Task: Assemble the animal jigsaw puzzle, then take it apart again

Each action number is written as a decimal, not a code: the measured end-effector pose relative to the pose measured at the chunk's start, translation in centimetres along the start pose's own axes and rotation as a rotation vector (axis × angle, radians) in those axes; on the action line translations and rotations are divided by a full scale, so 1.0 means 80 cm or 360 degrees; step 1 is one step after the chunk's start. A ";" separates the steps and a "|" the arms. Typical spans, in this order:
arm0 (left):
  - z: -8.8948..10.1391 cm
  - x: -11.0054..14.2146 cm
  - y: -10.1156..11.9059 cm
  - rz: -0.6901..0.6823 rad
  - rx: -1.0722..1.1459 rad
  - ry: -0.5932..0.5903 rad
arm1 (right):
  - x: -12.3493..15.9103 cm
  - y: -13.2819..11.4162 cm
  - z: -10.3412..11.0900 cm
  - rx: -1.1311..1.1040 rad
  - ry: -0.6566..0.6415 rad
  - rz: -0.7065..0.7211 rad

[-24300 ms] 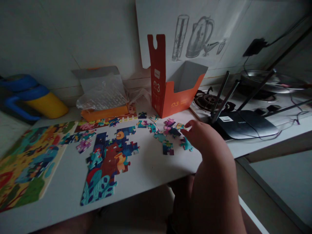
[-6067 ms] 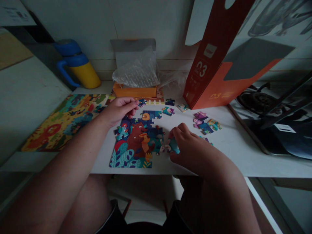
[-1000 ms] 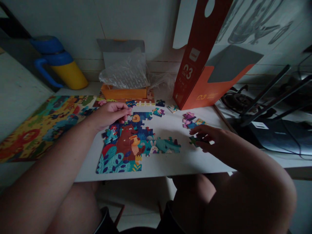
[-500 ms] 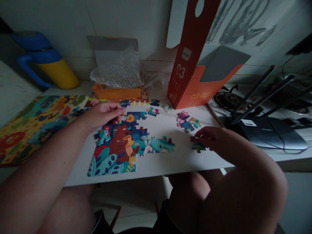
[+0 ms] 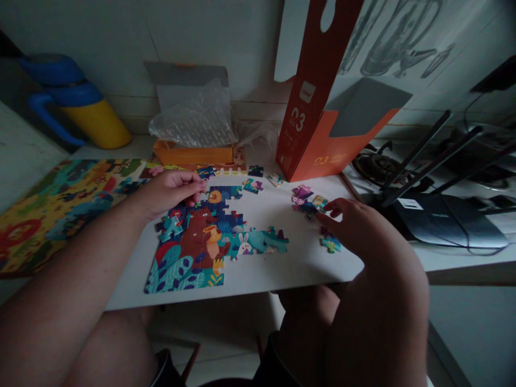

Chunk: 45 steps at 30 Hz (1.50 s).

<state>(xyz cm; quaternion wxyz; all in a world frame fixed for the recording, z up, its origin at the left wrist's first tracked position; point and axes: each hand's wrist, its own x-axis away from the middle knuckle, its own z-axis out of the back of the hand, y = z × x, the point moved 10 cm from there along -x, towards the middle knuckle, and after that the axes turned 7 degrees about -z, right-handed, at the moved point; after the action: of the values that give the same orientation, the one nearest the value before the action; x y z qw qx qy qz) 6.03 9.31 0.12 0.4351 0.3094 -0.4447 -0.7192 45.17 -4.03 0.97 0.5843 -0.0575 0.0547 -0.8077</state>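
A partly joined jigsaw puzzle (image 5: 197, 236) with a bear and a rabbit lies flat on the white tabletop (image 5: 258, 274). Over its upper left edge rests my left hand (image 5: 171, 193), thumb pressed to curled fingers; whatever might be between them is hidden. My right hand (image 5: 350, 226) is at the loose pieces on the right, thumb and forefinger apart. Its fingertips reach a dark blue puzzle piece (image 5: 308, 210), beside a purple piece (image 5: 302, 191) and a yellowish piece (image 5: 320, 202). Just below that hand lies a green and purple puzzle piece (image 5: 331, 244), partly covered.
More loose pieces (image 5: 253, 185) lie behind the puzzle. A finished-looking yellow puzzle (image 5: 52, 209) is at left. Behind stand a blue-yellow jug (image 5: 97, 118), an orange tray box (image 5: 193, 155) with plastic wrap and a tall orange box (image 5: 310, 145). A black router (image 5: 455, 217) sits right.
Over the longer span, rabbit and teal pieces have joined the puzzle. In the last half second, my right hand left the green and purple piece and moved up to the dark blue one. My left stayed put.
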 end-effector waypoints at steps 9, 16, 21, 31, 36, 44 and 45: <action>0.001 -0.001 -0.003 -0.0014 -0.0004 -0.0004 | -0.005 -0.032 -0.007 0.0067 0.0054 0.0013; -0.001 -0.001 -0.007 -0.0017 0.0005 -0.0026 | -0.006 -0.015 -0.011 0.0011 -0.0057 -0.0084; -0.001 0.000 -0.004 0.0001 -0.0007 -0.0017 | -0.005 0.006 0.019 -0.0073 0.0111 -0.0119; -0.001 0.000 -0.004 -0.0025 0.0018 -0.0023 | -0.006 0.091 0.012 -0.0032 0.0053 -0.0606; 0.002 -0.001 -0.007 -0.0006 0.0000 -0.0015 | -0.006 0.061 0.026 -0.0021 0.0354 -0.0392; 0.000 -0.001 -0.002 -0.0015 0.0004 -0.0015 | -0.027 0.018 -0.011 0.0064 0.0253 -0.0090; 0.000 -0.001 -0.002 -0.0019 0.0006 -0.0017 | -0.030 0.020 -0.014 0.0064 0.0250 -0.0096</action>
<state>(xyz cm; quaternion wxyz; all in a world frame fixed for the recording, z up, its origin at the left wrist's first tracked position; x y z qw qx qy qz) 6.02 9.40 -0.05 0.4279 0.3089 -0.4465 -0.7226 47.25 -2.25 -0.47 0.5546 0.0162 0.0824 -0.8279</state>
